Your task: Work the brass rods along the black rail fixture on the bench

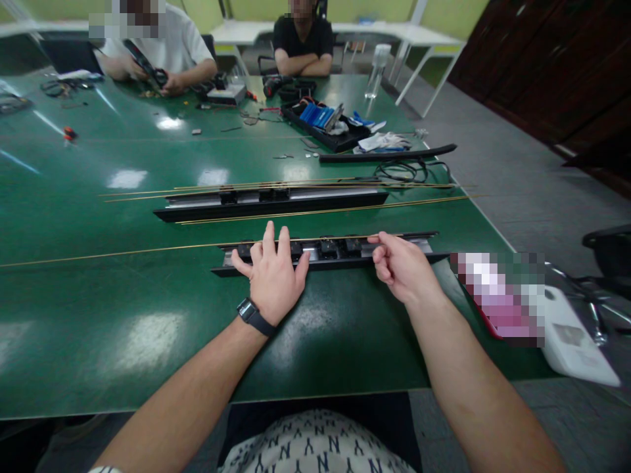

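In front of me lies a long black-edged metal channel [340, 264] with several black blocks [353, 246] sitting inside it. My left hand [273, 276] rests over the channel's left part, palm down and fingers spread; it hides some of the blocks. A thin brass-coloured rod [123, 253] runs along the channel's far edge and extends well past its left end. Near the channel's right part, my right hand [401, 264] has its fingers curled and pinches the rod with the index finger and thumb.
Beyond lies a second black channel [271, 205], with several thin rods [305, 211] beside and across it. A black tray [340, 139], white gloves [384, 142], a black strip [389, 156] and a coiled cable [401, 171] are farther back. Two phones lie right; two people sit opposite.
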A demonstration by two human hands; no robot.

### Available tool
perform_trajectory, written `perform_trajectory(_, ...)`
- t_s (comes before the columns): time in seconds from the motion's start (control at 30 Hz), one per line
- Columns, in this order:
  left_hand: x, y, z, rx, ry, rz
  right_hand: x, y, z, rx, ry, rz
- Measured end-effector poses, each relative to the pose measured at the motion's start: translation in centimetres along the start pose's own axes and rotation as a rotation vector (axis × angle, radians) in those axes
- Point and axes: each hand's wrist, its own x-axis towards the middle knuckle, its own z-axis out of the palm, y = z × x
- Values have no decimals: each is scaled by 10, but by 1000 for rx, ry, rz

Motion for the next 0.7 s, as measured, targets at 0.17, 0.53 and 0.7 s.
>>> perform_trajectory(0.17, 1, 1, -1, -22, -11, -8, 1, 1, -2, 2, -3, -7)
perform_trajectory(0.53, 0, 1, -1, -12, -12, -8, 3, 3, -3, 7, -1, -2)
perform_trajectory(0.7, 0, 1, 0, -14, -10, -14, 3, 3, -3, 3, -8, -3)
